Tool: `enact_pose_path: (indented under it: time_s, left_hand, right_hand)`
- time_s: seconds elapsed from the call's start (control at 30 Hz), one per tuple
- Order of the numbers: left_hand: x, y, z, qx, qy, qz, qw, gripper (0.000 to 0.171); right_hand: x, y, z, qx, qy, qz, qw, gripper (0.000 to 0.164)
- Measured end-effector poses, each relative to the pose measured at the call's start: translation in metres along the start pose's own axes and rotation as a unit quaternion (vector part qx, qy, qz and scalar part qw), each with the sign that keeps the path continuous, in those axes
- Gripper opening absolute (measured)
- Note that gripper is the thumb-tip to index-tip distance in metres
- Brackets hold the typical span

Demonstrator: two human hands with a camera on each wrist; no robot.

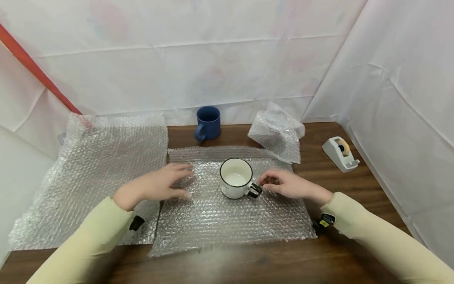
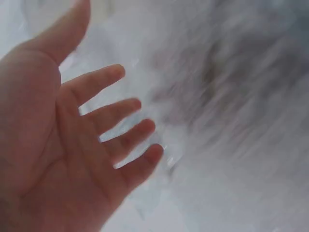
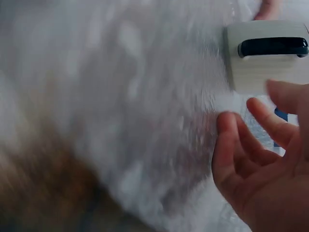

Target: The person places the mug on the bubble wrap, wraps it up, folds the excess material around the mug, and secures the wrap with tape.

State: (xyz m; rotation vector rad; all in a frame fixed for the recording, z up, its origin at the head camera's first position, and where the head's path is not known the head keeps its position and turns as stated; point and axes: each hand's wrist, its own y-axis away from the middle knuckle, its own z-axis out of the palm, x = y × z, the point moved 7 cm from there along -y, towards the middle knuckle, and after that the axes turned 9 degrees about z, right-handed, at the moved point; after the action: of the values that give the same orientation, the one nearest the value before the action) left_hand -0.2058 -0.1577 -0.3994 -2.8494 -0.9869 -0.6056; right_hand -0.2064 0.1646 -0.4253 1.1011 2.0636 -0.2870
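A white enamel mug (image 1: 233, 191) with a black rim and black handle stands upright on a sheet of bubble wrap (image 1: 227, 221). To its left, my left hand (image 1: 161, 183) hovers over the sheet with fingers spread; the left wrist view shows the bare palm (image 2: 63, 140) holding nothing. Beside the black handle (image 3: 273, 47) is my right hand (image 1: 289, 184), its fingers loosely bent and nothing between them. In the right wrist view the fingers (image 3: 227, 145) are apart from the mug.
A dark blue mug (image 1: 211, 125) stands behind, near the white curtain (image 1: 213, 71). Crumpled bubble wrap (image 1: 276, 132) lies at the back right, a white tape dispenser (image 1: 335, 154) farther right. Another bubble wrap sheet (image 1: 110, 165) covers the wooden table's (image 1: 269, 264) left part.
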Motion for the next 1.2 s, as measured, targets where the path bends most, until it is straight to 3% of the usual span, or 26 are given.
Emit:
enact_pose_path:
  time_s: [0.1, 0.17, 0.23, 0.37, 0.5, 0.67, 0.9, 1.03, 1.2]
  left_hand:
    - [-0.004, 0.0, -0.032, 0.09, -0.058, -0.01, 0.9942, 0.06]
    - [-0.012, 0.002, -0.05, 0.143, -0.092, -0.042, 0.9846, 0.053]
    - [-0.023, 0.005, -0.06, 0.172, -0.109, -0.087, 0.9751, 0.053]
    - [-0.047, 0.011, -0.061, 0.171, -0.09, -0.159, 0.9682, 0.058]
    - [-0.064, 0.012, -0.052, 0.148, -0.029, -0.185, 0.9711, 0.047]
    - [-0.072, 0.013, -0.045, 0.134, 0.0, -0.187, 0.9732, 0.024]
    - [-0.068, 0.012, -0.048, 0.152, 0.02, -0.155, 0.976, 0.03]
    - [-0.054, 0.011, -0.055, 0.174, 0.074, -0.126, 0.9737, 0.031]
    - [-0.022, -0.001, -0.062, 0.175, 0.147, -0.084, 0.9698, 0.025]
  right_hand:
    - [-0.001, 0.002, -0.007, 0.04, 0.078, -0.023, 0.996, 0.019]
    - [-0.002, 0.003, -0.009, 0.052, 0.112, -0.025, 0.992, 0.021]
    - [-0.002, 0.003, -0.01, 0.058, 0.142, -0.029, 0.988, 0.024]
    - [-0.002, 0.005, -0.008, 0.065, 0.205, -0.041, 0.976, 0.038]
    - [0.003, 0.01, -0.002, 0.037, 0.236, -0.024, 0.971, 0.064]
    - [0.007, 0.017, 0.007, -0.011, 0.249, 0.007, 0.969, 0.094]
    - [0.006, 0.024, 0.015, -0.021, 0.261, 0.018, 0.965, 0.106]
    - [0.007, 0.025, 0.017, -0.027, 0.259, 0.026, 0.965, 0.106]
    - [0.007, 0.026, 0.017, -0.031, 0.266, 0.035, 0.963, 0.105]
